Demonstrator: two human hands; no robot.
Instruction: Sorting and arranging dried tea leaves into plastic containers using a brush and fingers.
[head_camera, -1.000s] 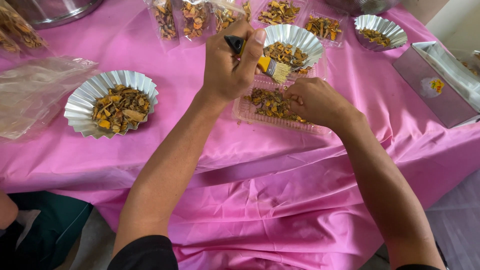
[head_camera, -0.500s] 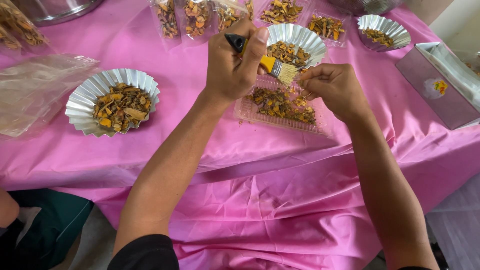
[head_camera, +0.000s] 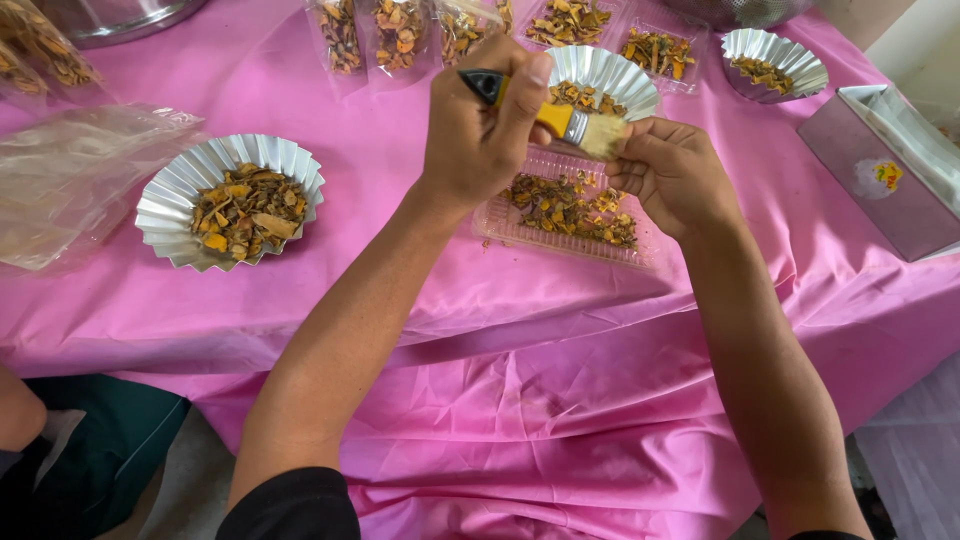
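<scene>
My left hand (head_camera: 480, 125) grips a small paint brush (head_camera: 555, 118) with a yellow and black handle, bristles pointing right. My right hand (head_camera: 672, 172) is curled beside the bristles, fingertips touching them and pinching something too small to make out. Both hands hover over a clear plastic tray (head_camera: 500, 215) that holds dried orange-brown slices. Just behind the hands stands a fluted foil cup (head_camera: 620, 80) with more of the dried pieces.
A pink cloth (head_camera: 500, 400) covers the table. A foil cup (head_camera: 170, 200) of dried slices sits at left beside clear bags (head_camera: 60, 175). Filled bags (head_camera: 398, 30), a tray (head_camera: 655, 50) and a foil cup (head_camera: 775, 60) line the back. A grey box (head_camera: 880, 170) stands right.
My right hand has lifted from the tray up to the brush's bristles. The left hand with the brush has stayed about where it was.
</scene>
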